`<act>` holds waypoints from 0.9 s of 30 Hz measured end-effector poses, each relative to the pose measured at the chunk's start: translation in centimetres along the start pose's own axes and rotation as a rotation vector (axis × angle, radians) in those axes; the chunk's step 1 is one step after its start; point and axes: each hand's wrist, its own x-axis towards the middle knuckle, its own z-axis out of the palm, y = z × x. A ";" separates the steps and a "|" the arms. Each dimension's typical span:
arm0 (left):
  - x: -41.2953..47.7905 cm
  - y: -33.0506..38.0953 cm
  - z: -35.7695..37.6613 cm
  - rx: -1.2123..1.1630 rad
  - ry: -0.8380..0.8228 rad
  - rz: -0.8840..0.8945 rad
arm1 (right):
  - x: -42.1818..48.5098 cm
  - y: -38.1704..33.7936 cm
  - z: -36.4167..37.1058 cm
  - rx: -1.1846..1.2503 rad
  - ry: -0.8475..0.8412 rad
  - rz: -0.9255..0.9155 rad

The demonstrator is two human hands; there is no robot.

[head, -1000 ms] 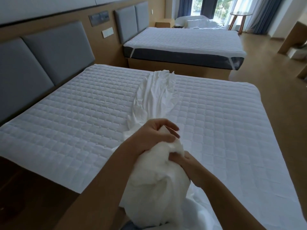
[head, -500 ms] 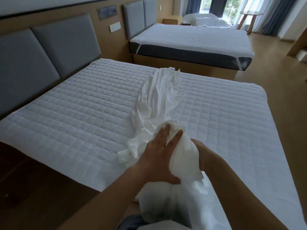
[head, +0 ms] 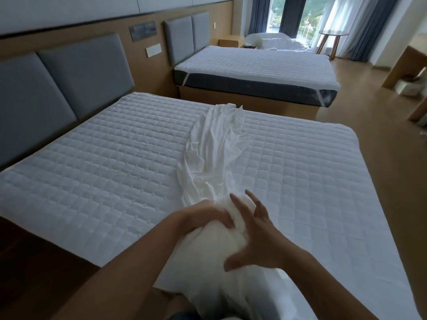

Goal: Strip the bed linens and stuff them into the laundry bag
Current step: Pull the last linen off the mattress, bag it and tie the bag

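Observation:
A white bed sheet (head: 215,146) lies bunched in a long crumpled strip across the middle of the quilted white mattress pad (head: 104,169). Its near end is gathered into a thick bundle at the bed's front edge. My left hand (head: 205,217) grips that bundle from the left, fingers curled into the cloth. My right hand (head: 256,236) hovers over the bundle's right side with fingers spread and straight, holding nothing. No laundry bag can be made out; the bundle's lower end runs out of the frame bottom.
Grey padded headboard panels (head: 57,84) line the wall on the left. A second stripped bed (head: 258,68) stands beyond, with a heap of white linens (head: 275,41) and a round table (head: 332,35) by the window. Wooden floor (head: 381,139) runs along the right.
My left hand went from lying flat on the bundle to gripping it. My right hand let go and spread open above it. More of the sheet has been drawn toward me.

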 end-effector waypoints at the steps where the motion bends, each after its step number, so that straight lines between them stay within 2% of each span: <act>1: -0.2 0.2 -0.3 -0.013 -0.048 -0.022 | 0.4 0.0 -0.3 0.038 -0.017 -0.012; 6: -1.2 0.2 -1.5 -0.371 -0.082 -0.132 | 2.3 0.2 -0.8 0.299 0.123 0.024; 8: -1.8 0.7 -1.7 -0.360 -0.054 -0.110 | 2.6 0.5 -0.7 0.477 0.159 0.056; 11: -2.5 1.9 -1.8 0.002 0.023 0.005 | 3.1 0.6 -1.4 0.725 0.174 0.117; 15: -4.1 0.2 0.9 0.960 0.221 0.251 | 4.2 1.9 -1.9 0.884 0.134 0.353; 17: -3.7 -2.2 2.9 1.184 0.214 0.308 | 4.8 2.7 -1.6 0.857 0.044 0.484; 20: -2.0 -4.7 4.0 1.204 0.242 0.293 | 5.7 4.1 -0.6 0.775 -0.149 0.676; 23: -0.7 -4.9 4.1 1.099 0.203 0.283 | 5.9 5.3 0.4 0.660 -0.283 0.752; 27: 1.2 -4.6 4.1 0.921 0.051 0.173 | 5.3 6.2 2.3 0.487 -0.248 0.773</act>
